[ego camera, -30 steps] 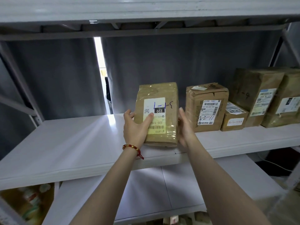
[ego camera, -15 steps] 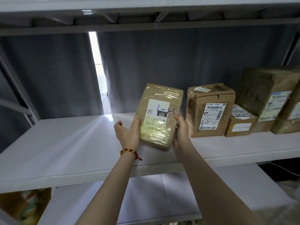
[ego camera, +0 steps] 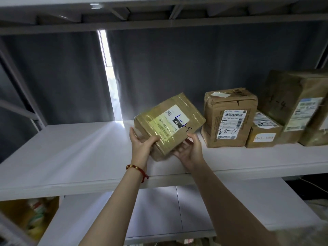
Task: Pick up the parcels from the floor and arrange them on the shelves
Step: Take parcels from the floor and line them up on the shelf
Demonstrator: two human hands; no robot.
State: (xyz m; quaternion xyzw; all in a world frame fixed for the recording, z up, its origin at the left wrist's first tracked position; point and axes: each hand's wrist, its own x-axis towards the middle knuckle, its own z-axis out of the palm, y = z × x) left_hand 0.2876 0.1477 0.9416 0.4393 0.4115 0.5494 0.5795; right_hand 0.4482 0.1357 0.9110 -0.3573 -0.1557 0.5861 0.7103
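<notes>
A brown taped parcel [ego camera: 170,121] with a white label marked "3-1-1" is tilted to the right above the white middle shelf [ego camera: 71,153]. My left hand [ego camera: 142,146], with a red bracelet on its wrist, grips the parcel's lower left corner. My right hand [ego camera: 190,150] holds it from below at the lower right, thumb on the front face. The parcel's bottom edge is hidden behind my hands, so I cannot tell whether it touches the shelf.
Three parcels stand in a row to the right: a crumpled box [ego camera: 229,118], a small box [ego camera: 264,132] and a tall box [ego camera: 294,105]. A lower shelf [ego camera: 159,210] lies beneath. A grey curtain [ego camera: 53,77] hangs behind. A carton [ego camera: 26,219] sits bottom left.
The parcel stood upright a second ago and has since been tipped over to the right. Both hands slid down to its lower corners.
</notes>
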